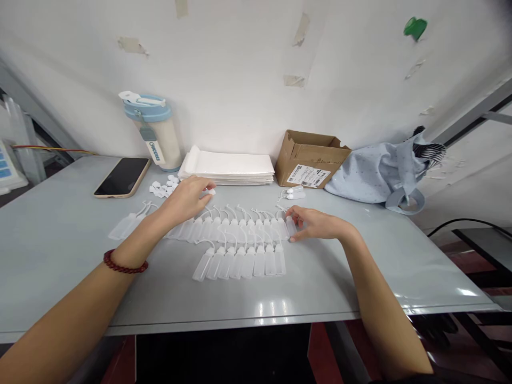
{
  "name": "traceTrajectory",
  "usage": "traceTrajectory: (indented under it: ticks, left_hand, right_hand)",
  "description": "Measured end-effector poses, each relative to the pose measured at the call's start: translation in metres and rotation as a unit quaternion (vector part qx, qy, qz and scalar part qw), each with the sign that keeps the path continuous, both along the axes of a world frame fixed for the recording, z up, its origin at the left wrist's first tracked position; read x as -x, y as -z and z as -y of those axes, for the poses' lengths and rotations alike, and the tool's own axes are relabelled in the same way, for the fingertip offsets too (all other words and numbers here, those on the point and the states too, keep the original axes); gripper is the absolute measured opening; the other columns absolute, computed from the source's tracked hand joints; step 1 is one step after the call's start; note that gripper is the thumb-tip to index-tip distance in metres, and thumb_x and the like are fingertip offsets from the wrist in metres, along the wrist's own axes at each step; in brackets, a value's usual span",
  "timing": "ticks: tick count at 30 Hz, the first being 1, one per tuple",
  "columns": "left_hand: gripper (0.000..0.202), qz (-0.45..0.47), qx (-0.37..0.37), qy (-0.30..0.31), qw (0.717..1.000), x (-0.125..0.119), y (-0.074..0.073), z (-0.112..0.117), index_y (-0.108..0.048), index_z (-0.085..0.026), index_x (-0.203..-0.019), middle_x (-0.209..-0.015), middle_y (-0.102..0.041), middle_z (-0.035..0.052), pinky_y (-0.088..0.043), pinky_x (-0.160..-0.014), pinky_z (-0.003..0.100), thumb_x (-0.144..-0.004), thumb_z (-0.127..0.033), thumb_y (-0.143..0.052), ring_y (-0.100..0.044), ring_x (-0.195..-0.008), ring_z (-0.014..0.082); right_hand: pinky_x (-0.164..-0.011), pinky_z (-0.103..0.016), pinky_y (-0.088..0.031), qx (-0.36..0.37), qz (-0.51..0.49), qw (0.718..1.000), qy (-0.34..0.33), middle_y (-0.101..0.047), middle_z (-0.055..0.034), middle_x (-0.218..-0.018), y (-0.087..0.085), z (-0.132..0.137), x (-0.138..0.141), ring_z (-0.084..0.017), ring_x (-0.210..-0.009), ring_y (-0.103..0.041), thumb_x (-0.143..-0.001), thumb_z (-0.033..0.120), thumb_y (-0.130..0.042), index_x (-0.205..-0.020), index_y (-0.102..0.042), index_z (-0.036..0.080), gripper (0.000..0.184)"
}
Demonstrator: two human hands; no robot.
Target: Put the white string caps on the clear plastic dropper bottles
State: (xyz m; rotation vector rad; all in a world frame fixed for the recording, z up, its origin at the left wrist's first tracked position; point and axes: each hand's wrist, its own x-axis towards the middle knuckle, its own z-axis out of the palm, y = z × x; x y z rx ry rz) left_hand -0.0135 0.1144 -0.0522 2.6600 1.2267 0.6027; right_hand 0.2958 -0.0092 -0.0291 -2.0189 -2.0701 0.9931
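Small translucent plastic bottles with white tops and thin curved white strips lie side by side in two rows, a back row (pixel 230 230) and a shorter front row (pixel 237 264). My right hand (pixel 314 223) has its thumb and fingers around the end bottle (pixel 290 228) at the right of the back row. Above the left part of that row, my left hand (pixel 188 198) pinches a small white piece (pixel 212 192), perhaps a cap, between thumb and fingers. More small white pieces (pixel 162 188) lie in a loose pile behind my left wrist. A few bottles (pixel 124 226) rest left of my forearm.
Two more small bottles (pixel 296 196) lie before an open cardboard box (pixel 316 152). Along the wall stand a drink tumbler (pixel 162 138) and a stack of white envelopes (pixel 230 168). A phone (pixel 123 178) lies left; a light-blue cloth bag (pixel 368 173) sits right.
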Motion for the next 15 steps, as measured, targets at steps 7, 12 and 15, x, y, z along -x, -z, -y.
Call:
traceTrajectory:
  ticks: [7, 12, 15]
  left_hand:
    - [0.026, 0.162, 0.097, -0.039, 0.981, -0.011, -0.012, 0.018, -0.058, -0.016, -0.092, -0.094, -0.069, 0.0078, -0.052, -0.079, 0.035, -0.074, -0.034, -0.056, -0.066, -0.081, 0.0213]
    - [0.027, 0.235, 0.214, 0.005, 0.948, -0.022, -0.017, 0.038, -0.061, -0.016, -0.093, -0.090, -0.069, 0.0060, -0.055, -0.073, 0.032, -0.073, -0.035, -0.064, -0.067, -0.082, 0.0204]
    - [0.026, 0.239, 0.259, 0.047, 0.935, -0.030, -0.018, 0.049, -0.064, -0.015, -0.092, -0.087, -0.070, 0.0062, -0.056, -0.071, 0.033, -0.074, -0.034, -0.065, -0.067, -0.078, 0.0195]
  right_hand:
    - [-0.072, -0.033, -0.046, -0.074, -0.096, 0.992, 0.034, -0.060, -0.0024, -0.085, -0.006, 0.003, -0.003, -0.020, -0.080, -0.057, -0.071, 0.021, -0.061, -0.111, -0.042, 0.023, 0.044]
    - [-0.071, -0.033, -0.045, -0.138, -0.228, 0.963, 0.050, -0.055, -0.0007, -0.092, 0.007, -0.002, 0.010, -0.017, -0.080, -0.058, -0.069, 0.008, -0.049, -0.113, -0.029, 0.026, 0.052]
    - [-0.069, -0.031, -0.042, -0.184, -0.268, 0.944, 0.061, -0.048, 0.0026, -0.085, 0.014, -0.004, 0.023, -0.014, -0.074, -0.052, -0.066, 0.005, -0.045, -0.109, -0.029, 0.027, 0.050]
